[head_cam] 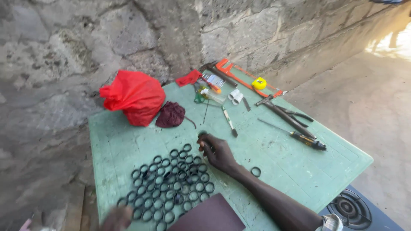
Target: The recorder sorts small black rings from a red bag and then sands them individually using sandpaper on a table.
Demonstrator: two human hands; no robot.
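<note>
Right hand (216,150) rests on the green table (299,171), fingers curled together over a small dark ring (202,134) at their tips; actual grip not resolvable. Cluster of black rings (171,184) lies flat just left of and below this hand, some touching it. 1 lone ring (255,171) sits near the wrist, on its right. Left hand (116,218) is blurred at the cluster's lower edge; its state cannot be told. Red plastic bag (133,96), bunched shut, contents hidden, lies beyond the hands.

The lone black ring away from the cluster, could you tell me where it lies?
The lone black ring lies on the green table, just right of the right hand's forearm.
</note>
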